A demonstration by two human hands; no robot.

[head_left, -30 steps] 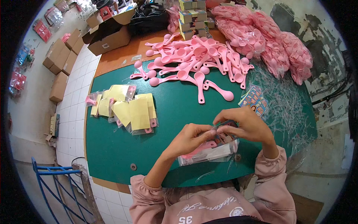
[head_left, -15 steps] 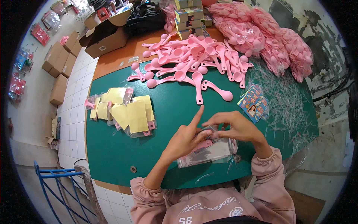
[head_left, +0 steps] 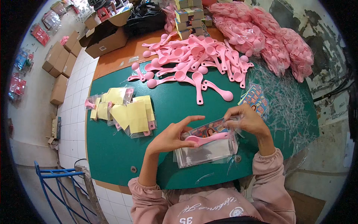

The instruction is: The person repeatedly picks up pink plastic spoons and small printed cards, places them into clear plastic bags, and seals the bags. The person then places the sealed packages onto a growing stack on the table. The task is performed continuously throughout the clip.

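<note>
Between my hands is a clear plastic bag with a printed card and a pink measuring spoon in it. My left hand grips its left end, thumb on the spoon's bowl and index finger stretched out. With bent fingers, my right hand pinches the bag's upper right corner; the fingertips partly hide the plastic there. Just below lies a stack of clear plastic bags on the green tabletop. A few printed cards lie beyond my right hand.
A heap of pink measuring spoons covers the far middle. Packed spoons with yellow card backs lie left. Clear plastic strips litter the right, below bulging bags of spoons. An open carton and card stacks stand behind.
The bag has turned so the printed card and whole spoon now show. My right hand has moved up and right to the bag's corner; my left hand has shifted left.
</note>
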